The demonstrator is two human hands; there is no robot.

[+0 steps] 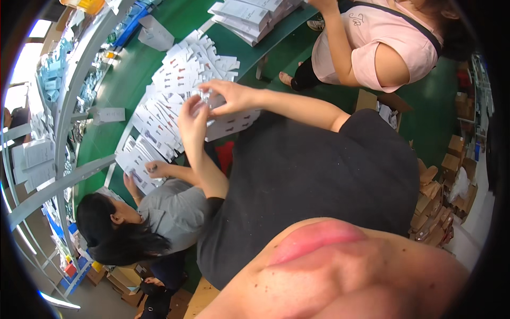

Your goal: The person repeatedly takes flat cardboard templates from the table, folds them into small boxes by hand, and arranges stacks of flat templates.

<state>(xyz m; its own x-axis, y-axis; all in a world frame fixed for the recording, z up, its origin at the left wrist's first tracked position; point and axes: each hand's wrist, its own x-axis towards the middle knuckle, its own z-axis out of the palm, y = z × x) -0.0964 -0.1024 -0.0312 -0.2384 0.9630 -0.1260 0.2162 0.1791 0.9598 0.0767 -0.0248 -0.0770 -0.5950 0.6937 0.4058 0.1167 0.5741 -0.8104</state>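
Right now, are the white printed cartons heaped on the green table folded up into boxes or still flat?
Flat. The white printed cartons lie as overlapping unfolded sheets, tabs spread, across the green table; none stands as a box.

Two co-workers (127, 223), many flat cartons (175, 80)

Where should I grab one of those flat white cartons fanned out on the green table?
Grip a flat white carton by its free overlapping edge, probably from the side facing you. The cartons lie flat and shingled on the green table, so only edges stick out. The left hand and right hand pinch one piece that way, by its edges.
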